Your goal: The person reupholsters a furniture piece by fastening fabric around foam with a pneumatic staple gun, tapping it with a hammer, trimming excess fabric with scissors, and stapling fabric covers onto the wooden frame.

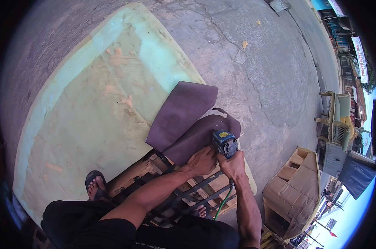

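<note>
My right hand (232, 165) is wrapped round a blue pneumatic stapler (225, 142) with a yellow label. A green hose (225, 200) runs down from the tool. The stapler's nose lies over dark purple fabric (196, 135). Just left of the tool, my left hand (202, 161) rests at the fabric's lower edge, with its fingers close together; whether they pinch the cloth is hard to see. Another purple flap (181, 108) spreads up over the foam sheet. Below the hands is a wooden frame (213, 184) crossed by black straps.
A large yellow-green foam sheet (84, 112) covers the ground at left. My sandalled foot (97, 185) stands on its edge. At right are a cardboard-covered wooden piece (293, 189) and an ornate chair (338, 120). Concrete ground (271, 62) stretches ahead.
</note>
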Tool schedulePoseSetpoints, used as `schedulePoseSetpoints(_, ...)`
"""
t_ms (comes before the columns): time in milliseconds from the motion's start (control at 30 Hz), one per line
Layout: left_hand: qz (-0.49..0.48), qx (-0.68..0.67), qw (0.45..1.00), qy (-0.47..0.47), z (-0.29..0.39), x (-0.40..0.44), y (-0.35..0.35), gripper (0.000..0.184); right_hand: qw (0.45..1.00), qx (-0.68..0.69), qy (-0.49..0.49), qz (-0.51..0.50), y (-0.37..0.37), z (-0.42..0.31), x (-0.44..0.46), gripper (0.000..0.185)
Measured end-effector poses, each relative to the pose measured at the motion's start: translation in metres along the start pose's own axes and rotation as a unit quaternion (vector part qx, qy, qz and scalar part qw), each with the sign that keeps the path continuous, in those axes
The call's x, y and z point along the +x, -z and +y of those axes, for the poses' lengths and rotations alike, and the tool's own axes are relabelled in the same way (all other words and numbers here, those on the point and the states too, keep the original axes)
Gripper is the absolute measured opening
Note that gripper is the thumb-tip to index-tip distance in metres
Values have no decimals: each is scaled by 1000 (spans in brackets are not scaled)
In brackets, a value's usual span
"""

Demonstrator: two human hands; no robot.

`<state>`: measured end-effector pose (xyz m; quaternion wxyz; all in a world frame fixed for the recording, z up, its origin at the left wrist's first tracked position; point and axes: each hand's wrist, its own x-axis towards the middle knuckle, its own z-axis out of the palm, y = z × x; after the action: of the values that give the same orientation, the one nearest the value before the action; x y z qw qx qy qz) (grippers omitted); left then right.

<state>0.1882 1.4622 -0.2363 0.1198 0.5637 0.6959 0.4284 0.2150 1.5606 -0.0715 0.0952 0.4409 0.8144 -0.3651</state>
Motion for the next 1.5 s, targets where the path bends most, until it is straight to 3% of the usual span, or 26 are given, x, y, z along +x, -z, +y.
schedulePoseSetpoints(100, 1, 18, 1000, -24, -1, -3, 16, 31, 998, 54, 15, 22, -6, 4, -9, 26)
schedulePoseSetpoints(167, -87, -126, 988, 11, -2, -5, 41, 33, 998, 31, 42, 43, -9, 4, -13, 25)
schedulePoseSetpoints(200, -88, -128, 988, 13, -4, -11, 59, 33, 998, 25, 17, 50, -10, 4, -15, 25)
schedulePoseSetpoints(267, 46, 1, 999, 15, -4, -23, 83, 44, 997, 15, -27, 71, -11, 2, -22, 24)
schedulePoseSetpoints(300, 42, -1, 999, 14, -3, -32, 73, 44, 997, 17, -31, 71, -15, -2, -23, 24)
schedulePoseSetpoints(400, -81, 121, 988, 58, -5, -51, 45, 60, 994, 44, 67, 75, -30, -9, -19, 24)
schedulePoseSetpoints(500, -160, 85, 980, 85, -5, -50, 50, 66, 996, 12, 78, 46, -40, -14, -20, 25)
schedulePoseSetpoints(600, -170, 83, 978, 91, -6, -49, 49, 68, 996, -5, 80, 37, -43, -13, -18, 27)
schedulePoseSetpoints(967, -151, 116, 977, 100, 14, -64, 34, 63, 999, -29, 31, 32, -52, -8, -25, 34)
schedulePoseSetpoints(1033, -126, 131, 977, 111, 11, -61, 30, 61, 997, -23, 63, 37, -63, 0, -25, 33)
schedulePoseSetpoints(1100, -187, 97, 971, 113, 13, -64, 26, 58, 996, -19, 85, 28, -74, 4, -29, 32)
schedulePoseSetpoints(1167, -179, 86, 974, 113, 15, -69, 26, 55, 993, -55, 84, 59, -83, 4, -32, 24)
schedulePoseSetpoints(1367, -222, 175, 954, 95, 33, -85, 25, 56, 996, -26, 60, 58, -84, -5, -41, 27)
schedulePoseSetpoints(1467, -233, 144, 958, 86, 27, -94, 8, 55, 996, -27, 78, 46, -92, 4, -43, 30)
schedulePoseSetpoints(1500, -143, 1, 984, 106, 27, -100, -2, 54, 995, -31, 81, 42, -95, 8, -45, 34)
